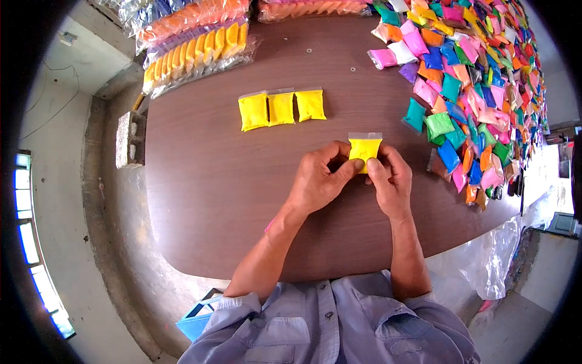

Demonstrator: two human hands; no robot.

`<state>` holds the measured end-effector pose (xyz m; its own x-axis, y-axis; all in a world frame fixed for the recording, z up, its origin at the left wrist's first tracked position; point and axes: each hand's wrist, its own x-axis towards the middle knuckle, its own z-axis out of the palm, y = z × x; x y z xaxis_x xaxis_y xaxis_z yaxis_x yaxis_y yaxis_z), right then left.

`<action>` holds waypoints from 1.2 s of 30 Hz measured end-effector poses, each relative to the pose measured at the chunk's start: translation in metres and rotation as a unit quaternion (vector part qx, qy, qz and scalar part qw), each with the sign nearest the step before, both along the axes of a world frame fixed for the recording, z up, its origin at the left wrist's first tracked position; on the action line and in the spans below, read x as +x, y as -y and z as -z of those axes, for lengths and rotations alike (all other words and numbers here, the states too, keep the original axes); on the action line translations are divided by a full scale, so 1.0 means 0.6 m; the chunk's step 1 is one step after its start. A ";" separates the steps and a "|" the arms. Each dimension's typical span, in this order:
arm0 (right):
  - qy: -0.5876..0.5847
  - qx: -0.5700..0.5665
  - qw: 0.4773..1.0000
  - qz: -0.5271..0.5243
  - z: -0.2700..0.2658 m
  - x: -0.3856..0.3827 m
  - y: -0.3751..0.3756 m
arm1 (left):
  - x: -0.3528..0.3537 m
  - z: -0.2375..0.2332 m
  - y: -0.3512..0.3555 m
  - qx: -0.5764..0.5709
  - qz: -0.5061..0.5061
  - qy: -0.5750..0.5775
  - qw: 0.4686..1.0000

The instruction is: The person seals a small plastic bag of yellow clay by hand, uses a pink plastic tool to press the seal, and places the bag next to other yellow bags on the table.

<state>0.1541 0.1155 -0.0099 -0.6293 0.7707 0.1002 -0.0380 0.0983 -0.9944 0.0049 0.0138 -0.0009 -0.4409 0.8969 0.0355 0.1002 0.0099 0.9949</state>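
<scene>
Head view showed the left hand (318, 179) and right hand (393, 183) with fingers pinched closed on either side of one yellow packet (365, 147), its clear strip (365, 136) at the far end. They held it over the bench (224, 182), right of the middle. Farther left, three yellow packets (280, 109) lay in a row. Mixed coloured packets (451, 88) were heaped at right; bagged yellow packets (200, 53) lay far left.

Bright overall | window (28, 242) at left blown out to white, blue-violet fringing | pale sheen on the tabletop (230, 194) toward its left and lower right edges | clear plastic (492, 258) glinting at right | yellow packet (365, 147) vivid, fairly sharp | strong fisheye curve, black rounded corners
</scene>
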 end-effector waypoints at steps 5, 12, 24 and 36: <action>0.021 -0.017 0.999 0.020 0.010 0.010 -0.004 | 0.011 -0.007 -0.003 0.020 0.023 0.027 0.999; 0.013 -0.007 1.000 0.022 0.004 0.007 -0.003 | 0.010 -0.003 -0.004 -0.023 0.021 0.004 1.000; -0.005 -0.021 1.000 -0.003 0.012 0.012 -0.007 | 0.011 -0.003 -0.004 0.020 0.012 0.071 0.997; -0.030 -0.036 0.999 0.004 0.015 0.014 -0.008 | 0.008 0.004 -0.001 -0.008 0.014 -0.041 0.999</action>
